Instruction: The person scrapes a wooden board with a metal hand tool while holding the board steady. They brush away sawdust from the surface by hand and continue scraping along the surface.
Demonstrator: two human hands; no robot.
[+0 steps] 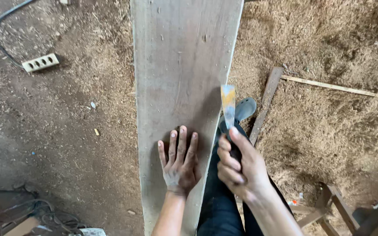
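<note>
We've got our left hand point(179, 164) pressed flat on the long grey plank point(180, 74), fingers spread, nothing in its grip. Our right hand point(238, 167) sits just off the plank's right edge, grip clamped around the handle of a putty knife point(228, 107) whose blade points up along that edge. A grey shoe point(246, 108) pokes out beside the plank, sawdust point(329, 126) lies right of it, and a power strip point(40, 62) sits well off to the left.

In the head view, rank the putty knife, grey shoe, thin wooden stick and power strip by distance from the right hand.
1. Putty knife, gripped in the right hand.
2. Grey shoe, just beyond it.
3. Thin wooden stick, upper right on the sawdust.
4. Power strip, far upper left.
</note>
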